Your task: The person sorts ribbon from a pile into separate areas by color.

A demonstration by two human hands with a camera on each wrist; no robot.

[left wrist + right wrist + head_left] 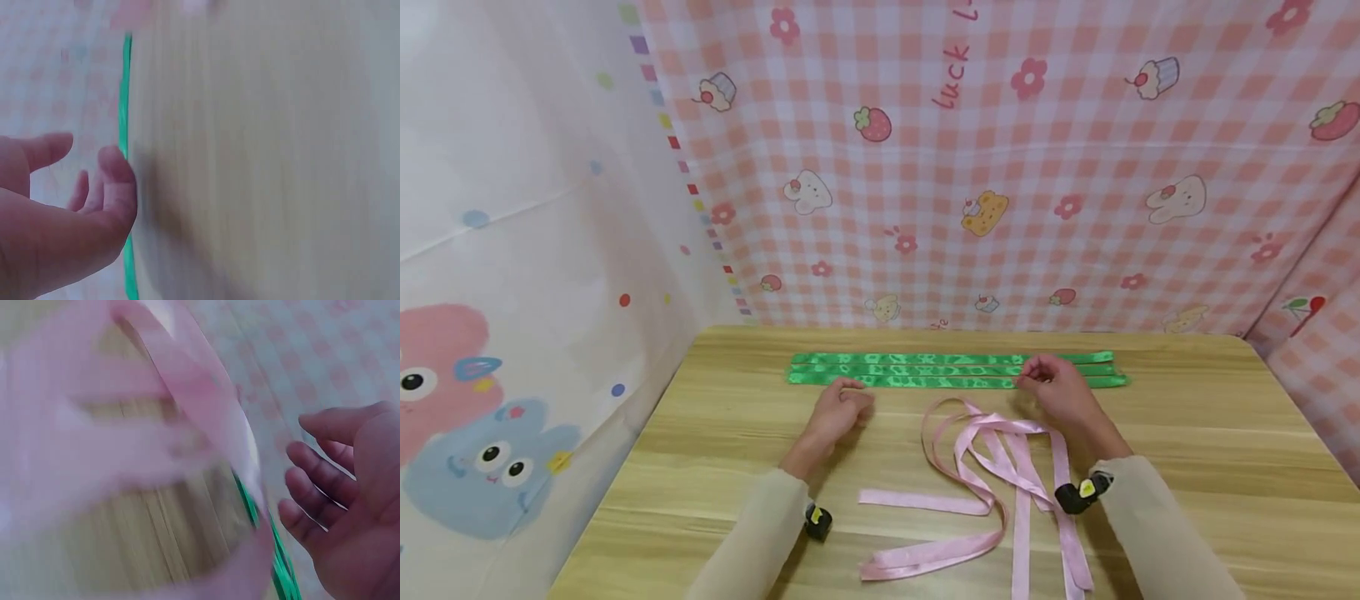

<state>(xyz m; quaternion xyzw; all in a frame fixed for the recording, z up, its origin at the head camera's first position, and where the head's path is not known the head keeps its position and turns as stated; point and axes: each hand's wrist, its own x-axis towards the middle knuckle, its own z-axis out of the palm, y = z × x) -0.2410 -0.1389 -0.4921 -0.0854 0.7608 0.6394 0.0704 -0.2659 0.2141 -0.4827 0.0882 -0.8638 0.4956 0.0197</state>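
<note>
Three green satin ribbons [925,360] lie side by side in straight strips across the back of the table. My left hand [838,411] is at their front edge, left of the middle, its fingers loosely bent and holding nothing. Over the right part of the strips is my right hand [1060,390], which hides a short stretch of them. In the right wrist view its relaxed fingers [319,475] and thumb stand apart with nothing between them. Loose pink ribbons [1022,517] lie looped and crossed between my forearms.
The wooden table [700,475] meets a pink checked cloth [925,192] right behind the green strips. A white printed cloth [550,250] hangs on the left. My right wrist camera [1078,493] overlaps the pink ribbons in the head view.
</note>
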